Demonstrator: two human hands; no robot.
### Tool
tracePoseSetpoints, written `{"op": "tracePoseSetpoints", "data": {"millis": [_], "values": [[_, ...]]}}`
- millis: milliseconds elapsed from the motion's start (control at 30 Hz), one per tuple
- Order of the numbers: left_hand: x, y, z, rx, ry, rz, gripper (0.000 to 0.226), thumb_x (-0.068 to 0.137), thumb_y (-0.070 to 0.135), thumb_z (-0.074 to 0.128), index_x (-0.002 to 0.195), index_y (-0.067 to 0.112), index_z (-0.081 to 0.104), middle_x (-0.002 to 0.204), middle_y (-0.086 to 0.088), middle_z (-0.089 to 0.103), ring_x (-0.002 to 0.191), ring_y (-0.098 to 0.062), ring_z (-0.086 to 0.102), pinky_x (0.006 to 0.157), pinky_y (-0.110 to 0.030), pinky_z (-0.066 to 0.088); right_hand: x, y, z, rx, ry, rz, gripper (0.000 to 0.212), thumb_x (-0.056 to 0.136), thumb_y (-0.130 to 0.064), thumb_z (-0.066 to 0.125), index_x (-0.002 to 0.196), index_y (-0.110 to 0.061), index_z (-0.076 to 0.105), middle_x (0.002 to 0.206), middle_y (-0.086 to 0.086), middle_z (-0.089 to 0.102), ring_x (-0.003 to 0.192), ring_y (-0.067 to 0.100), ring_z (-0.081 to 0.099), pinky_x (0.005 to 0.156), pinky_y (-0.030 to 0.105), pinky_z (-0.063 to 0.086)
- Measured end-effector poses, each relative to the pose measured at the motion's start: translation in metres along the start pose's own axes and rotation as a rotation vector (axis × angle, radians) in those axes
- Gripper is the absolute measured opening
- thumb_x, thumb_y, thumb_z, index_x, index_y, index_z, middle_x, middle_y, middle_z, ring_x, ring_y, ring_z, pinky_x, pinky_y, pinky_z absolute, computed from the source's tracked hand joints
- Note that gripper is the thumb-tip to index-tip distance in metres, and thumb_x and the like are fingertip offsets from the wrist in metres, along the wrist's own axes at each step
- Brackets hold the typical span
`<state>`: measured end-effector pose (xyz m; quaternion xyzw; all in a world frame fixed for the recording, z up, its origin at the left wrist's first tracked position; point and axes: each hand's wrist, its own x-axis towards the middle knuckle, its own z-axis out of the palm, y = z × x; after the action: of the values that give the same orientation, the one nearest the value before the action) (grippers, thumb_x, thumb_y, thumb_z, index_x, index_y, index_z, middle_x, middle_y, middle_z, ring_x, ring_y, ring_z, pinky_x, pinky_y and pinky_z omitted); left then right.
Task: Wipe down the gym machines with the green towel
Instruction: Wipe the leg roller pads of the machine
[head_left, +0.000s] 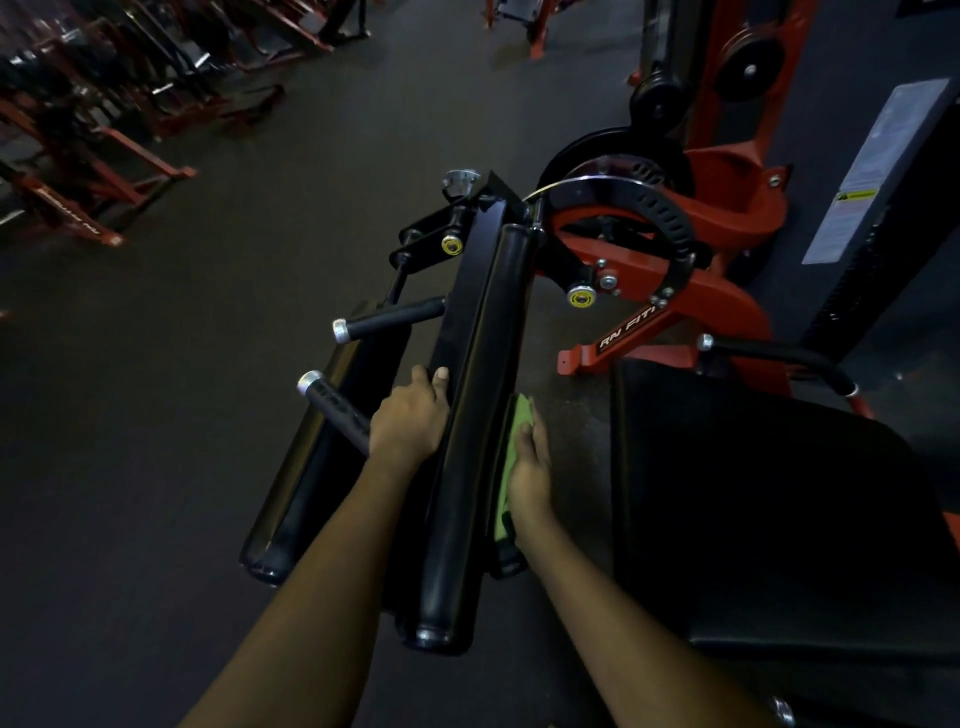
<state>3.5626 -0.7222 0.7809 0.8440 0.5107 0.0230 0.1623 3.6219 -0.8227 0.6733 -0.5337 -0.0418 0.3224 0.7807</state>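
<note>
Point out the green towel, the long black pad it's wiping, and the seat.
Green towel (502, 493): head view, bare strip beside the pad.
Long black pad (475, 436): head view, middle of its length.
Seat (753, 493): head view, centre of the cushion.

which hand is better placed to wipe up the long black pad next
Likely right: the right hand presses the green towel against the right side of the long black pad; the left hand only holds its left edge, no towel.
</note>
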Motion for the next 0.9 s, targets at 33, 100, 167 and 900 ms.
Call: {"op": "tracePoseSetpoints", "data": {"millis": [33, 100, 167, 900], "values": [[0.001, 0.0, 0.001, -0.01, -0.003, 0.005, 0.051, 0.107, 0.051, 0.02, 0.124, 0.011, 0.045, 0.119, -0.027, 0.06, 0.109, -0.048, 0.057, 0.08, -0.046, 0.037, 0.019, -0.002, 0.003, 0.011, 0.005, 0.017, 0.043, 0.11, -0.01, 0.037, 0.153, -0.014, 0.041, 0.153, 0.001, 0.046, 0.138, 0.012, 0.043, 0.09, 0.0, 0.037], [0.001, -0.001, 0.001, -0.023, -0.005, 0.018, 0.049, 0.107, 0.051, 0.02, 0.124, 0.012, 0.045, 0.119, -0.027, 0.06, 0.11, -0.047, 0.056, 0.083, -0.047, 0.039, 0.042, -0.007, 0.007, 0.044, 0.006, 0.036, 0.043, 0.11, -0.013, 0.038, 0.153, -0.019, 0.043, 0.151, 0.0, 0.048, 0.136, 0.012, 0.046, 0.088, 0.003, 0.039], [0.001, -0.001, 0.0, -0.019, -0.007, 0.013, 0.049, 0.107, 0.051, 0.02, 0.128, 0.014, 0.044, 0.121, -0.026, 0.06, 0.111, -0.047, 0.057, 0.087, -0.049, 0.042, 0.043, -0.013, 0.006, 0.067, 0.01, 0.045, 0.044, 0.11, -0.014, 0.039, 0.153, -0.02, 0.043, 0.15, -0.004, 0.049, 0.134, 0.007, 0.047, 0.089, 0.004, 0.039], [-0.002, 0.009, -0.002, -0.029, -0.013, -0.098, 0.047, 0.106, 0.052, 0.018, 0.129, 0.02, 0.044, 0.117, -0.021, 0.061, 0.111, -0.042, 0.057, 0.087, -0.046, 0.04, 0.077, -0.023, 0.011, -0.074, -0.011, 0.008, 0.041, 0.109, -0.022, 0.039, 0.149, -0.023, 0.047, 0.152, 0.003, 0.05, 0.133, 0.012, 0.049, 0.096, 0.008, 0.038]]}}
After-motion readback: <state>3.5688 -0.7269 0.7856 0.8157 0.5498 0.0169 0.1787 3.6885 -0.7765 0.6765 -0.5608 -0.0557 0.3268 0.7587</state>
